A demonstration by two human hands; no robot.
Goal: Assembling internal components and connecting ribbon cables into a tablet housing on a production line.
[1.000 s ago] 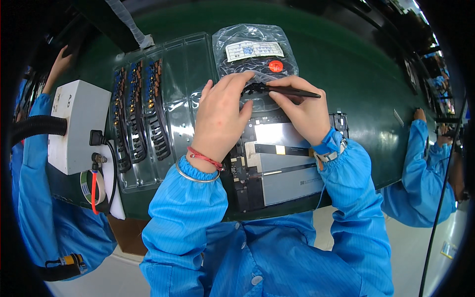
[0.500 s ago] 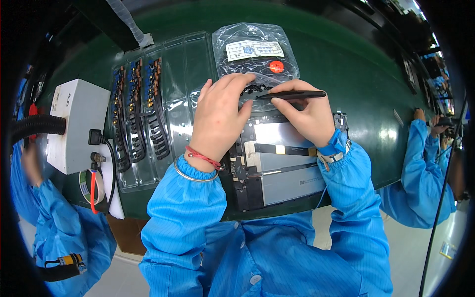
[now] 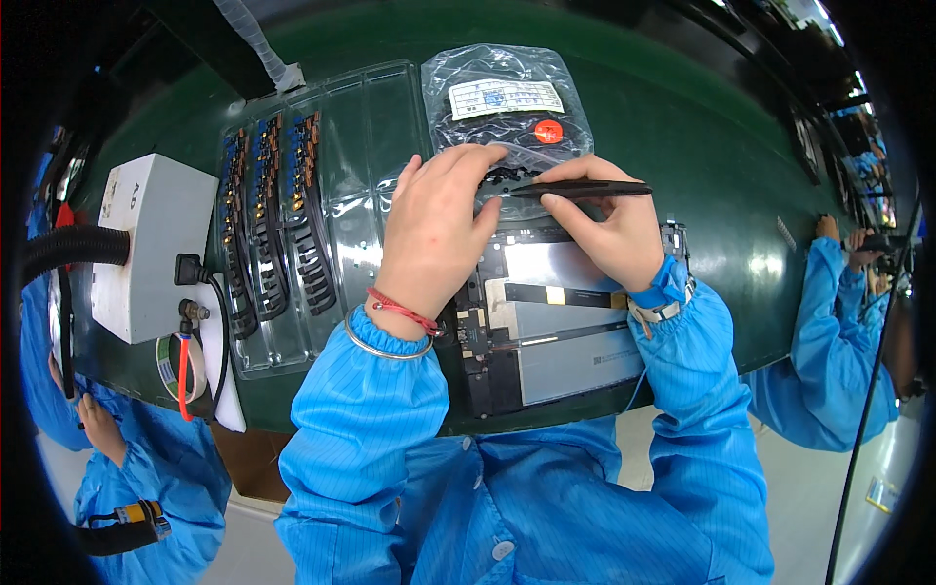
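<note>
My right hand (image 3: 609, 229) grips black tweezers (image 3: 585, 188), their tips pointing left among small black parts (image 3: 505, 178) at the near end of a clear plastic bag (image 3: 507, 68). Across from it, my left hand (image 3: 434, 214) rests at the bag's near edge, its thumb apart from the index finger; some of its fingertips are hidden. A white label (image 3: 505, 98) and a round red sticker (image 3: 548, 132) mark the bag. Just below both hands lies an opened flat electronic device (image 3: 575, 361), its silver battery and circuit boards exposed. My right wrist partly covers its upper right.
On the left, a clear plastic tray (image 3: 366, 263) holds rows of black flex cables (image 3: 307, 195). Beyond it stand a white box (image 3: 151, 249) with a black hose and a tape roll (image 3: 180, 366). People in blue work at both sides of the green table (image 3: 682, 127).
The tweezers have turned slightly in my right hand. The bag has shifted slightly right. At the far left, the neighbour's hand has moved lower.
</note>
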